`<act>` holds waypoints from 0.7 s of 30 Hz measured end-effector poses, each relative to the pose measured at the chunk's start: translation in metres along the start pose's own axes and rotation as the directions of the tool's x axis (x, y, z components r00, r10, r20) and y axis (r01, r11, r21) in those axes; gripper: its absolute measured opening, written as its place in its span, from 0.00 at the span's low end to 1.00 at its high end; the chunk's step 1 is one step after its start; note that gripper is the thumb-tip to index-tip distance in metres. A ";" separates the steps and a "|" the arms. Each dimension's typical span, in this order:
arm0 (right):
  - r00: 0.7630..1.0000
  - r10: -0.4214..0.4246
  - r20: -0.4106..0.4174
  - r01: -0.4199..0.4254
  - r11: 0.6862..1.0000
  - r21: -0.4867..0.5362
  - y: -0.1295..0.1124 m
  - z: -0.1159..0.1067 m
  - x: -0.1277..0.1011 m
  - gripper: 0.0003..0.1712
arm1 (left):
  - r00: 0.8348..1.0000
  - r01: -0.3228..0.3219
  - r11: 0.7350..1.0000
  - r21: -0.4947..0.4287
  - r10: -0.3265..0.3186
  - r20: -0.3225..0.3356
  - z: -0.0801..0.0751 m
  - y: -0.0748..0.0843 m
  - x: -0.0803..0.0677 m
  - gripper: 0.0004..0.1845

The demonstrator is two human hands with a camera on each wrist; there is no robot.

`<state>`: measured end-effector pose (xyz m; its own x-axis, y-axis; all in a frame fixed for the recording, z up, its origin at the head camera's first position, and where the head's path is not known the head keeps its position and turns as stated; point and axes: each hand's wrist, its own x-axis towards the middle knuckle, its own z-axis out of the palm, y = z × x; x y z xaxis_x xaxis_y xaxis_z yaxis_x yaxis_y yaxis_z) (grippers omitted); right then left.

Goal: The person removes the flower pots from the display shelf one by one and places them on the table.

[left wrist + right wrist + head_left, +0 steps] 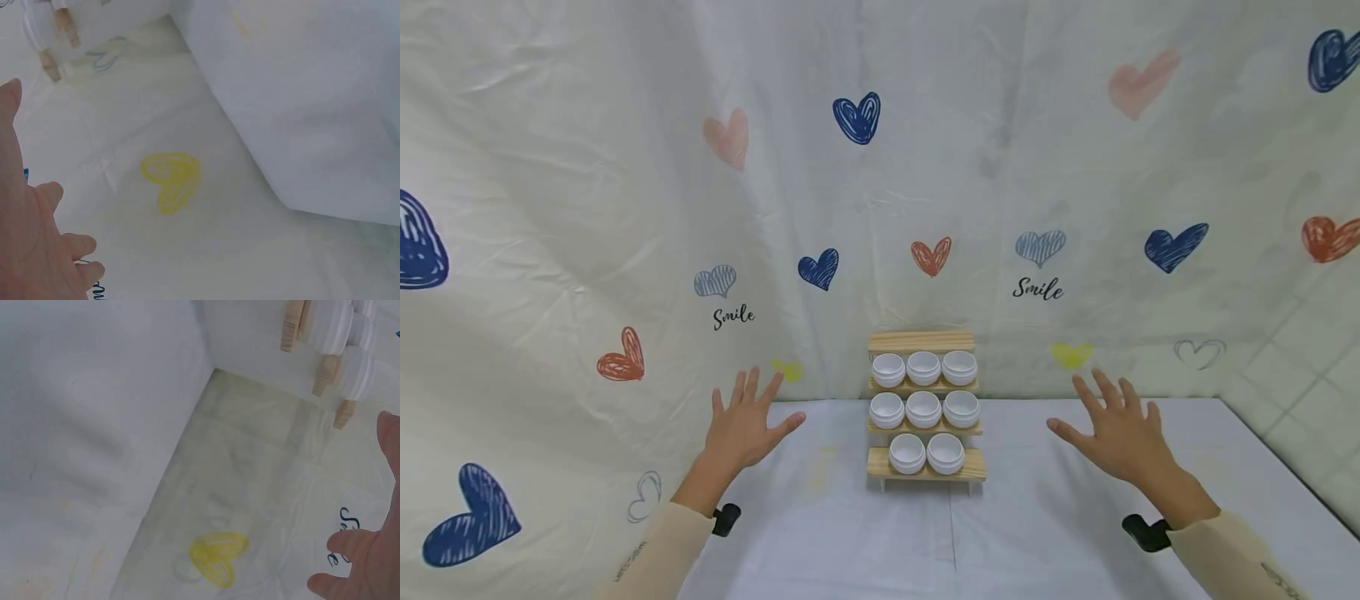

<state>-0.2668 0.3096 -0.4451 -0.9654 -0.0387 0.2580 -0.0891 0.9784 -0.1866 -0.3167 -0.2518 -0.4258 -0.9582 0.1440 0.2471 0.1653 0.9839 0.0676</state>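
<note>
Spread fingers mark my left hand (742, 429), held in the air left of a tiered wooden stand (921, 342). My right hand (1122, 435) hovers on the stand's other side, its fingers apart too. Neither hand holds or touches anything. On the stand's three steps sit several small white bowls (923, 409); the lowest step carries two of them, side by side. Part of the left palm (31, 244) shows in the left wrist view. The right wrist view catches the right fingers (353, 544) and a few bowls (331, 325) at the top.
A white cloth covers the table (820, 533). Behind it hangs a pale curtain (955, 183) printed with hearts and the word Smile. Tiled wall (1311, 392) shows at the right, past the table's right edge. Each wrist bears a black strap (726, 520).
</note>
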 end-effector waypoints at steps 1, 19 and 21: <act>1.000 0.001 -0.002 -0.001 1.000 0.002 -0.002 0.001 -0.002 0.59 | 1.000 -0.003 1.000 -0.004 0.003 0.001 0.001 0.001 -0.002 0.53; 0.999 -0.013 -0.049 0.015 0.999 0.039 -0.027 0.025 -0.037 0.55 | 0.999 -0.046 0.998 -0.041 0.045 -0.024 0.039 0.024 -0.035 0.50; 0.998 -0.017 -0.061 0.020 0.998 0.054 -0.033 0.027 -0.039 0.54 | 0.999 -0.043 0.996 -0.078 0.042 -0.015 0.045 0.027 -0.036 0.50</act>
<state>-0.2325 0.2732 -0.4745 -0.9468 -0.0426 0.3189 -0.1216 0.9651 -0.2321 -0.2885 -0.2256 -0.4764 -0.9469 0.1834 0.2641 0.2238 0.9657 0.1317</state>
